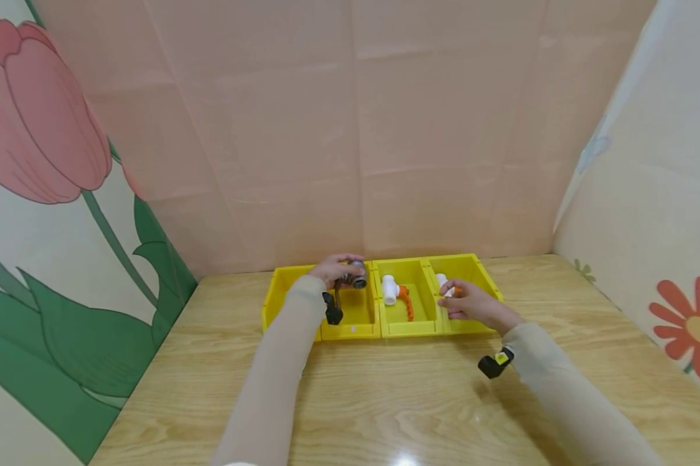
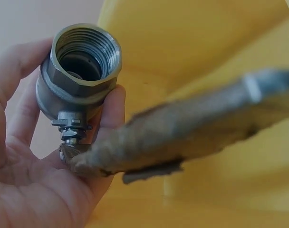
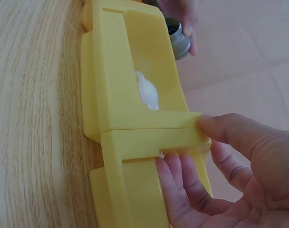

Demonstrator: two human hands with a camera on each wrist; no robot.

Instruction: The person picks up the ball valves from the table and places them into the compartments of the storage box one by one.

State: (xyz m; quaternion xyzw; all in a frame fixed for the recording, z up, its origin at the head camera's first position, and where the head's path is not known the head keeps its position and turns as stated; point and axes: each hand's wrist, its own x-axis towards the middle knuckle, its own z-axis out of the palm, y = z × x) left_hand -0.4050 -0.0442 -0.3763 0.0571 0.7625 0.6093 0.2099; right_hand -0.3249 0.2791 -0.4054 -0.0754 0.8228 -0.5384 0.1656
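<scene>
My left hand (image 1: 337, 268) grips a metal ball valve (image 2: 82, 71) over a yellow bin left of the middle. The valve's threaded opening faces up in the left wrist view. Its long handle (image 2: 149, 135), wrapped in torn brown covering, sticks out to the right. My right hand (image 1: 472, 304) is at the divider wall (image 3: 156, 129) between the two rightmost bins. Its thumb lies on the rim, and its curled fingers pinch from the right bin's side. Close by these fingers is a white fitting (image 1: 441, 280), partly hidden by the hand.
Yellow bins (image 1: 408, 329) stand in a joined row at the back of the wooden table (image 1: 373, 401). One middle bin contains a white plastic valve (image 1: 389, 290) with an orange handle (image 1: 406, 301). A pink-covered wall (image 1: 350, 129) rises close behind the row.
</scene>
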